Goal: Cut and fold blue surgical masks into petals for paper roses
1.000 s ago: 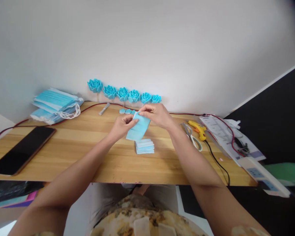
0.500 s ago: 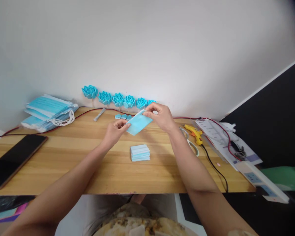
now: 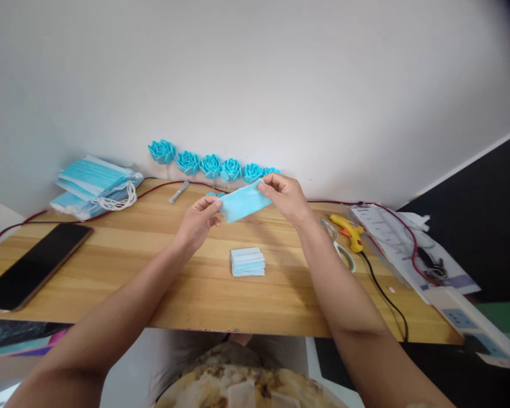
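Between my two hands a light blue folded piece of mask fabric (image 3: 243, 204) is stretched above the wooden table. My left hand (image 3: 200, 221) pinches its left end between thumb and fingers. At the upper right end, my right hand (image 3: 285, 195) grips the fabric the same way. Below it on the tabletop lies a small stack of folded blue-and-white fabric pieces (image 3: 247, 262). Behind the held fabric, small blue cut pieces (image 3: 215, 194) are partly hidden. A row of several blue fabric flowers (image 3: 211, 165) stands along the wall.
A pile of blue face masks (image 3: 94, 184) lies back left, a phone (image 3: 36, 265) front left. To the right are scissors (image 3: 345, 256), a yellow glue gun (image 3: 351, 231) with black cord, papers (image 3: 376, 224) and a power strip (image 3: 471, 326). A red-black cable (image 3: 164, 186) runs along the back.
The fabric has been turned more level, showing more of its length, with my hands slightly farther apart. The whole view has shifted a little.
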A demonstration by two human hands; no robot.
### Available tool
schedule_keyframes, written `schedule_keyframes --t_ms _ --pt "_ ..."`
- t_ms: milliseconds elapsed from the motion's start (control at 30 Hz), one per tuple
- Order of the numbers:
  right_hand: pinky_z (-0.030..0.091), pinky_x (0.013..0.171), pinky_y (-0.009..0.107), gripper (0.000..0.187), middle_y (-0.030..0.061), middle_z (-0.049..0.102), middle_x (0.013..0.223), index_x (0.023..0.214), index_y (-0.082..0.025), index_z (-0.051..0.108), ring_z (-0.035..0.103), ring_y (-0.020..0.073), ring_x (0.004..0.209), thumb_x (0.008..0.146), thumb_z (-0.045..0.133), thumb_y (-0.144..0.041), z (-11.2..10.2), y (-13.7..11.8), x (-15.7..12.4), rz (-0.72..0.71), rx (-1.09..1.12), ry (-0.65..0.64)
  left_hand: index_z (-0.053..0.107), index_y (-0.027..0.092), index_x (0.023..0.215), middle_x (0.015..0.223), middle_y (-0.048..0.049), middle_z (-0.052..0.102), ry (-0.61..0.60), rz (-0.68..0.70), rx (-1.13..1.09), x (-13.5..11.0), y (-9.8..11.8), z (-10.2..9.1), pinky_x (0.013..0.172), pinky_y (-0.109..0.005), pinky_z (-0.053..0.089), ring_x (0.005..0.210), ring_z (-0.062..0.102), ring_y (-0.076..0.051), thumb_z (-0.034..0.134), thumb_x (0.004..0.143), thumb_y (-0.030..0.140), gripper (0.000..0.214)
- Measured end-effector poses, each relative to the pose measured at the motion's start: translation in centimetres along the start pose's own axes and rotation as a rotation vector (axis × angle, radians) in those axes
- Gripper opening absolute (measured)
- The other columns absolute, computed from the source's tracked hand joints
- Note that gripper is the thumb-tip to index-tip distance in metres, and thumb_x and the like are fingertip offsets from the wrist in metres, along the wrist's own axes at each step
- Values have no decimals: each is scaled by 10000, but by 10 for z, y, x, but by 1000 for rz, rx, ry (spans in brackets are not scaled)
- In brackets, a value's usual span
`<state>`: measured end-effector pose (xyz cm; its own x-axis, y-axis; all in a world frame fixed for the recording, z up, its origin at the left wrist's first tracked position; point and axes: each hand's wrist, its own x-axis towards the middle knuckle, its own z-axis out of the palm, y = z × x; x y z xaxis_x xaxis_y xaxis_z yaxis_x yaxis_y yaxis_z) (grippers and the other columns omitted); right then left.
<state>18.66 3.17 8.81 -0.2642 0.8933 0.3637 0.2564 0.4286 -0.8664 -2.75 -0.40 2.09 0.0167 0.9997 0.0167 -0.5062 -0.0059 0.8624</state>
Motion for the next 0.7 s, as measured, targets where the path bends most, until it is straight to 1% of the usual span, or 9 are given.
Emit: schedule_keyframes --t_ms 100,200,300,400,500,633,700 --pt "322 574 259 376 -34 436 624 698 -205 537 384 109 610 810 615 -555 3 2 0 -42 -78 39 641 176 803 835 5 637 -26 20 -21 0 0 -2 455 -157 422 712 592 -96 909 615 397 395" --pt "305 581 269 367 -32 410 630 695 -209 504 372 113 615 859 573 -531 6 3 -2 -93 -187 90 619 178 817 790 26 607 -45 29 -39 1 -1 -3 483 -168 464 652 567 -77 897 641 407 401" --pt "320 600 274 332 -28 444 644 716 -210 511 397 118 621 893 546 -488 9 5 -4 -140 -254 119 603 185 852 741 49 580 -54 18 -62 1 -3 -2 554 -206 543 619 566 -73 910 619 422 452" --pt "322 602 277 308 -31 464 636 743 -212 533 406 119 604 905 540 -474 10 5 -5 -157 -300 138 586 186 862 788 49 596 -49 32 -78 0 -4 0 644 -251 598 670 608 -83 913 610 430 480" --pt "325 597 276 305 -32 473 625 756 -216 553 415 123 594 905 546 -482 11 4 -6 -150 -314 161 607 180 877 859 33 630 -46 42 -83 -1 -3 2 724 -272 615 739 638 -92 903 639 391 434" --pt "365 626 272 282 -17 548 670 797 -209 617 465 134 630 903 562 -465 12 3 -7 -167 -293 169 688 169 966 942 -7 698 -59 13 -90 -2 -1 5 759 -276 617 813 671 -120 914 634 336 435" --pt "380 639 270 266 -7 590 707 825 -204 652 495 140 657 897 573 -448 12 2 -7 -174 -281 174 718 151 906 919 -20 715 -48 -7 -112 -2 -2 5 753 -285 622 801 674 -128 929 607 352 418"
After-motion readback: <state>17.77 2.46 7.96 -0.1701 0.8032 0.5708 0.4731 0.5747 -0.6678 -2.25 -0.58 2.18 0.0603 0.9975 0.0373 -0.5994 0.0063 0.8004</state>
